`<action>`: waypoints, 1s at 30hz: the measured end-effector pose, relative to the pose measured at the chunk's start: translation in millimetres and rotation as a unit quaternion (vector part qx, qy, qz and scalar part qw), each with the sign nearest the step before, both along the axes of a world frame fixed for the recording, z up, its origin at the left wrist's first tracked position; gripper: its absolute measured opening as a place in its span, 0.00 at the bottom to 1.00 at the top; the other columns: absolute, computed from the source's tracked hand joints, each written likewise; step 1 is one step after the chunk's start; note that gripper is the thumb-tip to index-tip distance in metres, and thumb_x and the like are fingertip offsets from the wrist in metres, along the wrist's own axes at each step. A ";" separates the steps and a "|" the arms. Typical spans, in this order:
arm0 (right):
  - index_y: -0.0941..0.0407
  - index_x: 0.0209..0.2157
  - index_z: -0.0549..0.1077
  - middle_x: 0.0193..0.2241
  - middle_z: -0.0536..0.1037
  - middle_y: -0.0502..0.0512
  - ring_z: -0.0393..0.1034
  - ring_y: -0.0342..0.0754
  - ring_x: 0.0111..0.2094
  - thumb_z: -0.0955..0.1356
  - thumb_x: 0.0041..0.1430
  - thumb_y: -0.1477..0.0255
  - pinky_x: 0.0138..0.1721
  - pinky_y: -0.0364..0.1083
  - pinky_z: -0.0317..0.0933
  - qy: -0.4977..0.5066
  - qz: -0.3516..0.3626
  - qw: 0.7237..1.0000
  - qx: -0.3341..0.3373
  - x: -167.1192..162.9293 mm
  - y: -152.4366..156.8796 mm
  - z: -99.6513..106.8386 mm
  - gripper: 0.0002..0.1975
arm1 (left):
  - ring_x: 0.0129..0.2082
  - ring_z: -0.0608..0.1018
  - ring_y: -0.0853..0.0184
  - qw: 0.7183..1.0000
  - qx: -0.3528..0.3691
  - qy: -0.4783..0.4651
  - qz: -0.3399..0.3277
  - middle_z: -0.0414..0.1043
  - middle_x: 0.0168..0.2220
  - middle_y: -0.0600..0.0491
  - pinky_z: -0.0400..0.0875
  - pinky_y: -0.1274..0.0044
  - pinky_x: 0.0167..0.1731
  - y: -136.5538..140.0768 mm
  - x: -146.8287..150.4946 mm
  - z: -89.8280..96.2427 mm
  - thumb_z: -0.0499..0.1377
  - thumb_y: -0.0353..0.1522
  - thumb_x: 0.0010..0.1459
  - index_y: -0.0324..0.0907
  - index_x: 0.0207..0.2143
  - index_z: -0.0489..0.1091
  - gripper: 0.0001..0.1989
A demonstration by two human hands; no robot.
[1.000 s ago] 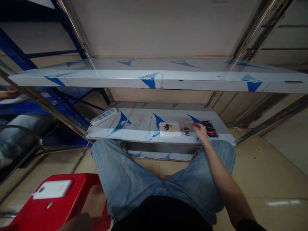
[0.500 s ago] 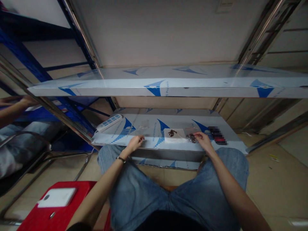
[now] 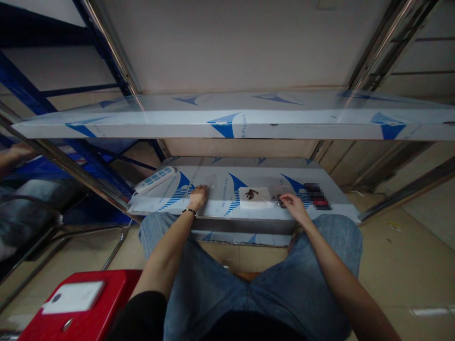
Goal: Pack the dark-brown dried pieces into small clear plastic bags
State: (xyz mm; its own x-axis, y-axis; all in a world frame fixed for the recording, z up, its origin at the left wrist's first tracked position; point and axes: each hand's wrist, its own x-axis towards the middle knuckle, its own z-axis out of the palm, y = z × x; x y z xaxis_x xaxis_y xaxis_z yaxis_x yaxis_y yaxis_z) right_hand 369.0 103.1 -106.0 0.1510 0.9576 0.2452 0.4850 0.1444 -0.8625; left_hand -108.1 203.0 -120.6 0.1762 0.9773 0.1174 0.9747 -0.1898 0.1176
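Note:
My left hand (image 3: 199, 196), with a dark bracelet at the wrist, is on the lower shelf (image 3: 227, 166). Its fingers curve down at the left edge of a thin clear plastic bag (image 3: 211, 180); whether they grip it is hidden. On the right, thumb and fingers of my right hand (image 3: 294, 206) pinch at a small clear bag of dark shiny pieces (image 3: 277, 201). Between the hands lies a white square sheet (image 3: 263, 198), bearing a little pile of brown pieces (image 3: 251, 194). Just beyond my right hand is a blurred-out dark and red item (image 3: 318, 196).
A white power strip (image 3: 155, 180) lies at the shelf's left end. Above runs an upper shelf (image 3: 163, 130), edged in film. A red stool (image 3: 117, 284) with a white phone (image 3: 74, 297) stands at lower left. Another person's hand (image 3: 21, 151) shows at far left.
My left hand has moved forward onto the shelf, to the clear bag. My right hand stays at the bag of dark pieces. The whole view has shifted slightly.

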 end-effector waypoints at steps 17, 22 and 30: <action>0.57 0.33 0.78 0.30 0.81 0.57 0.72 0.50 0.28 0.64 0.54 0.66 0.32 0.47 0.64 0.000 -0.023 0.999 0.032 -14.8 -3.0 5.5 0.13 | 0.54 0.71 0.50 0.999 0.012 0.036 0.017 0.71 0.51 0.38 0.66 0.63 0.51 23.8 -14.0 49.0 0.52 0.29 0.64 0.38 0.42 0.76 0.13; 0.56 0.36 0.77 0.34 0.80 0.58 0.71 0.51 0.33 0.63 0.58 0.69 0.39 0.49 0.65 -0.048 -0.007 0.995 0.091 -55.8 -16.1 12.4 0.12 | 0.48 0.73 0.55 0.992 0.097 -0.081 -0.030 0.73 0.44 0.43 0.68 0.69 0.48 -10.2 17.1 76.1 0.54 0.31 0.64 0.40 0.37 0.77 0.11; 0.53 0.41 0.73 0.33 0.76 0.52 0.71 0.47 0.31 0.66 0.64 0.60 0.30 0.44 0.67 0.140 0.246 0.959 -0.025 -164.2 -54.9 6.6 0.12 | 0.40 0.75 0.62 0.945 0.079 -0.292 -0.128 0.71 0.37 0.49 0.70 0.72 0.42 -152.5 118.6 51.3 0.57 0.31 0.63 0.42 0.33 0.74 0.07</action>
State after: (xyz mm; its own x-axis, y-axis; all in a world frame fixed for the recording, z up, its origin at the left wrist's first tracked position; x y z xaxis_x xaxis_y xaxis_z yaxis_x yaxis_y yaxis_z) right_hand 204.8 48.2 -99.4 -0.2690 0.9391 0.2137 0.1162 0.2519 -0.9608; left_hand 10.5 50.4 -69.3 0.2649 0.8734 0.4087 0.6726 -0.4711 0.5707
